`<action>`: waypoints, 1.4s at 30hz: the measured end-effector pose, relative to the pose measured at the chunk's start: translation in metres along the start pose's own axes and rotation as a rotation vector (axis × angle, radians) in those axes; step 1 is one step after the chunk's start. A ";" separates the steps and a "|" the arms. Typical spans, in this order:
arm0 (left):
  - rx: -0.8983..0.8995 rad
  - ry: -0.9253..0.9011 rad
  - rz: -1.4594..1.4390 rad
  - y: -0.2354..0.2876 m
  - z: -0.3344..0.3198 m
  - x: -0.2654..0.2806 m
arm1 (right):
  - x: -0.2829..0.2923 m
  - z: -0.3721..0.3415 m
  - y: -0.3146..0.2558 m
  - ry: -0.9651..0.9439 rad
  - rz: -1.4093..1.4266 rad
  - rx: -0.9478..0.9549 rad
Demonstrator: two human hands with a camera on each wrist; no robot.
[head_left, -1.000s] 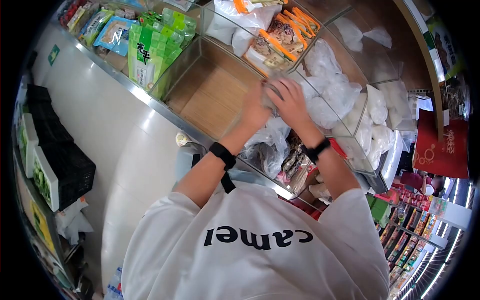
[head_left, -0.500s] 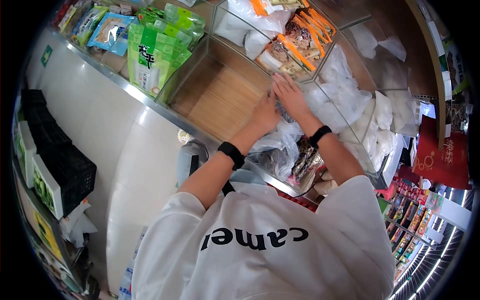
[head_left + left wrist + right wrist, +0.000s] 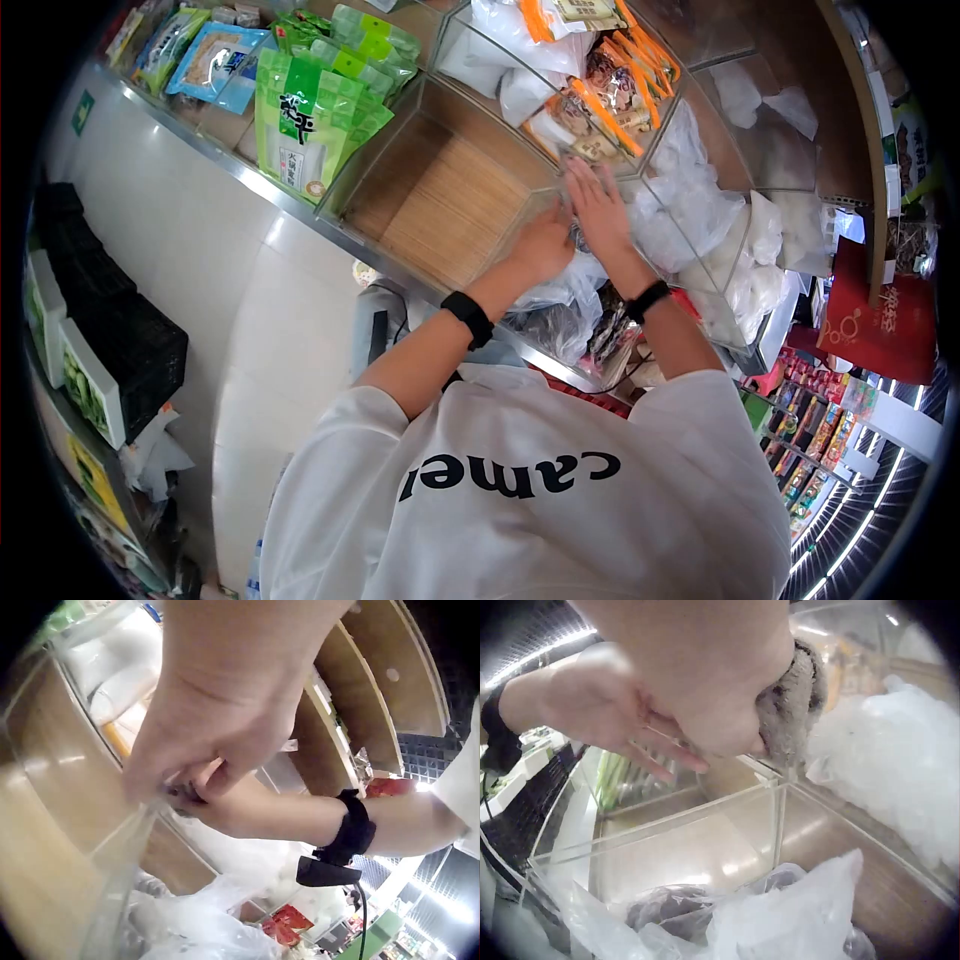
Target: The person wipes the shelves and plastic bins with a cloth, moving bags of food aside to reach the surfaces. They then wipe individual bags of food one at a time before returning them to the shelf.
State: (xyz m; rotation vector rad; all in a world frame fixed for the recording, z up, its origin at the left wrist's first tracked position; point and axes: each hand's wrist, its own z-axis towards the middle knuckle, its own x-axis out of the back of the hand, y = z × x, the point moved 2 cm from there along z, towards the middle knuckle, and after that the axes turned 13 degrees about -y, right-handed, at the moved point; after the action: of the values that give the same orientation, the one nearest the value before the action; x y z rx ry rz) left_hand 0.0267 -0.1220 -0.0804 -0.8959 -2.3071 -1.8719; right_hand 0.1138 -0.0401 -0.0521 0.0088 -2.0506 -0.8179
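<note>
My right hand (image 3: pixel 600 208) grips a grey cloth (image 3: pixel 791 705) over the top edge of a clear divider (image 3: pixel 675 825). In the head view its fingers stretch toward the divider corner and largely hide the cloth. Close beside it is my left hand (image 3: pixel 545 243), its fingers fairly straight in the right wrist view, with the palm (image 3: pixel 604 701) showing. From the left wrist, that hand overlaps the divider's edge. Left of both hands lies a wood-bottomed compartment (image 3: pixel 455 195). Clear plastic bags (image 3: pixel 565 290) fill the compartment just below the hands.
Green packets (image 3: pixel 310 120) stand left of the wood-bottomed compartment. Orange-edged bags (image 3: pixel 605 100) lie beyond it, and white bags (image 3: pixel 690 190) to the right. A metal rim (image 3: pixel 250 180) runs along the counter's front. Black crates (image 3: pixel 120 330) stand across the aisle.
Both hands were bunched closely around the cloth one second ago. Since then the right hand has stretched out along the divider, and the left hand sits slightly lower beside it. The head view has shifted a little.
</note>
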 end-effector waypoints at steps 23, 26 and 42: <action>-0.256 0.275 0.017 0.031 -0.003 -0.022 | 0.015 -0.041 0.011 0.117 0.221 -0.281; -0.230 0.258 0.031 0.034 -0.002 -0.027 | 0.009 -0.041 0.011 0.096 0.239 -0.262; -0.303 0.285 0.124 0.047 -0.015 -0.050 | -0.008 -0.054 0.010 0.044 0.198 -0.239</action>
State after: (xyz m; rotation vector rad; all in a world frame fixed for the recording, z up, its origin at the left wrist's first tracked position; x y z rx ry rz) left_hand 0.0849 -0.1509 -0.0531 -0.7183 -1.7984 -2.1665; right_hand 0.1620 -0.0588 -0.0322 -0.3024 -1.8663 -0.9230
